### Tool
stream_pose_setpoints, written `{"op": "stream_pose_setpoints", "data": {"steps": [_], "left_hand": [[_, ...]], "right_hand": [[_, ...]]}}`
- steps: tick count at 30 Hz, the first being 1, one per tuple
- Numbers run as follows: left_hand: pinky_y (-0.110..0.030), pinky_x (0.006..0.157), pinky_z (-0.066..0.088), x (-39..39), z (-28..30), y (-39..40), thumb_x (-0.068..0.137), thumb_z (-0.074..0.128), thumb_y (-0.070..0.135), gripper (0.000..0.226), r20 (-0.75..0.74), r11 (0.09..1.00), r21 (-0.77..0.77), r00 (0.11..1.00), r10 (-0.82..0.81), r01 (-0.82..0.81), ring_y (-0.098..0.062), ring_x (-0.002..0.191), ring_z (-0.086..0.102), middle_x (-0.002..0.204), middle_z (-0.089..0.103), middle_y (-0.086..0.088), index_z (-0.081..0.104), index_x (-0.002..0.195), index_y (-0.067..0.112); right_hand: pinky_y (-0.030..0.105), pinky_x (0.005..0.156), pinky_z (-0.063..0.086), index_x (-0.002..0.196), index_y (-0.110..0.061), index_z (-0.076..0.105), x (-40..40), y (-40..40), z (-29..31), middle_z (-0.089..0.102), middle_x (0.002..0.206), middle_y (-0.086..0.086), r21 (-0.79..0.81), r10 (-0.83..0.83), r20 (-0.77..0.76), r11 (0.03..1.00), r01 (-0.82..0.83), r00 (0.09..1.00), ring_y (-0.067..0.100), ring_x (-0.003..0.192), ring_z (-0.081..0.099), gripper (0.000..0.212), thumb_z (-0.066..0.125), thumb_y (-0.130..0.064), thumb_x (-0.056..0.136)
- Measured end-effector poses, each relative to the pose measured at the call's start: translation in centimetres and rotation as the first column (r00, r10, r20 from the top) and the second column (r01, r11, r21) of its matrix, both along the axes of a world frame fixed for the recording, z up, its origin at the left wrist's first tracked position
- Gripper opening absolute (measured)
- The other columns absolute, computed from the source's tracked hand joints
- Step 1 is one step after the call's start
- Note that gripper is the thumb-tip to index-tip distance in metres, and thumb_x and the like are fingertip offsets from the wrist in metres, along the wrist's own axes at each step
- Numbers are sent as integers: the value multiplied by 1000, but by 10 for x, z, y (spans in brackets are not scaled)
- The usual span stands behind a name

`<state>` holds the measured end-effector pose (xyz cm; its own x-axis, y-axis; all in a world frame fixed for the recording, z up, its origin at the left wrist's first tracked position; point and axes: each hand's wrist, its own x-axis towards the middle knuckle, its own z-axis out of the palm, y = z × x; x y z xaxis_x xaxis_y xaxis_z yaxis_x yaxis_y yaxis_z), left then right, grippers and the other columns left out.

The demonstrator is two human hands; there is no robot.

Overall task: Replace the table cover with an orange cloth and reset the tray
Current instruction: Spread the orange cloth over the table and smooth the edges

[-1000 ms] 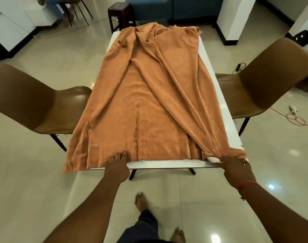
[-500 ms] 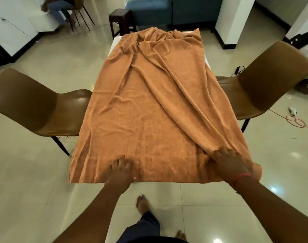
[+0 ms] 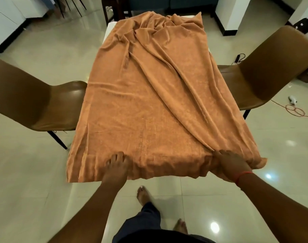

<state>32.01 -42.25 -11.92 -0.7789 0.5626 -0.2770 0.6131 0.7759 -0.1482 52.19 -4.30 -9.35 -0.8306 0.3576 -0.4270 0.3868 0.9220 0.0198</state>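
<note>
The orange cloth lies along the white table and covers nearly all of it, with long diagonal folds running from the far end to the near right corner. Its near edge hangs over the table's front. My left hand grips that near edge left of centre, fingers curled into the fabric. At the near right corner my right hand holds the cloth where the folds gather. No tray is in view.
A brown chair stands close on the left and another brown chair on the right. A dark stool stands behind the far end. An orange cord coils on the floor at right. My feet are under the near edge.
Both hands have pulled the cloth toward me. The bare white strip at the table's front and right side is now covered, and the near edge hangs over the front.
</note>
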Motion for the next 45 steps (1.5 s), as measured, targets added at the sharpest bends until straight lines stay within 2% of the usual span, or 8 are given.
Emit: {"op": "stream_pose_setpoints", "data": {"steps": [9, 14, 18, 23, 29, 34, 41, 45], "left_hand": [[-40, 93, 46, -25, 3, 20, 88, 59, 25, 32, 222, 981, -170, 974, -54, 93, -24, 115, 55, 122, 58, -2, 56, 119, 24], [-33, 89, 49, -42, 11, 30, 84, 65, 34, 40, 602, 938, -264, 798, -22, 225, -26, 108, 59, 121, 62, -6, 63, 119, 16], [-41, 89, 48, -48, 9, 42, 83, 62, 38, 48, 245, 997, 75, 969, -40, 22, -33, 116, 49, 127, 49, -11, 51, 126, 19], [-59, 115, 21, -37, -6, 27, 89, 56, 55, 87, 320, 990, -90, 938, 135, -112, -39, 148, 0, 163, -7, -8, 2, 154, 37], [-57, 114, 25, -28, -5, 7, 89, 41, 63, 73, 268, 996, -46, 960, 85, -75, -39, 145, 17, 162, 11, -8, 15, 153, 38], [-48, 100, 40, -38, 19, 21, 91, 42, 48, 46, 106, 999, 26, 994, 35, -38, -31, 115, 55, 128, 57, -7, 54, 130, 28], [-58, 118, 15, -35, -18, 18, 97, 38, 55, 73, 318, 985, -78, 932, 173, -156, -45, 147, 2, 163, -6, -13, 1, 155, 32], [-57, 119, 11, -27, -27, 3, 98, 32, 56, 71, 274, 985, -64, 946, 171, -159, -46, 147, 1, 163, -7, -15, -1, 156, 31]], "right_hand": [[34, 82, 44, 116, -21, 63, -17, 12, 10, 66, 108, 6, 24, -350, 184, 936, 351, 919, 18, 88, 58, 40, 44, -50, 97], [46, 88, 48, 131, -26, 46, -51, -16, 17, 49, 131, 8, 122, 43, -21, 992, -40, 999, 31, 115, 50, 35, 40, -33, 97], [52, 104, 41, 148, -24, 32, -73, -40, 5, 32, 153, 9, -88, 6, -46, 996, -10, 999, 34, 136, 37, 55, 41, -19, 94], [56, 117, 26, 156, -27, 10, -67, -50, -9, -7, 166, 7, -196, -59, 164, 976, 91, 985, 37, 152, 1, 103, 75, -44, 78], [53, 114, 34, 157, -26, 14, -48, -50, -13, 0, 166, 9, -152, 6, 165, 988, 19, 986, 36, 151, 12, 72, 47, -9, 96], [44, 83, 54, 135, -24, 46, -53, -40, 6, 54, 115, 4, -77, 32, 93, 997, -25, 995, 29, 101, 60, 41, 51, -37, 95], [55, 113, 31, 154, -28, 15, -57, -6, -3, 11, 165, 5, -142, -106, 116, 982, 122, 988, 34, 148, 20, 53, 29, -31, 103], [55, 117, 26, 158, -20, 1, -40, 9, -8, -9, 166, -2, -68, -169, 183, 981, 184, 968, 25, 153, 3, 64, 34, -19, 103]]}}
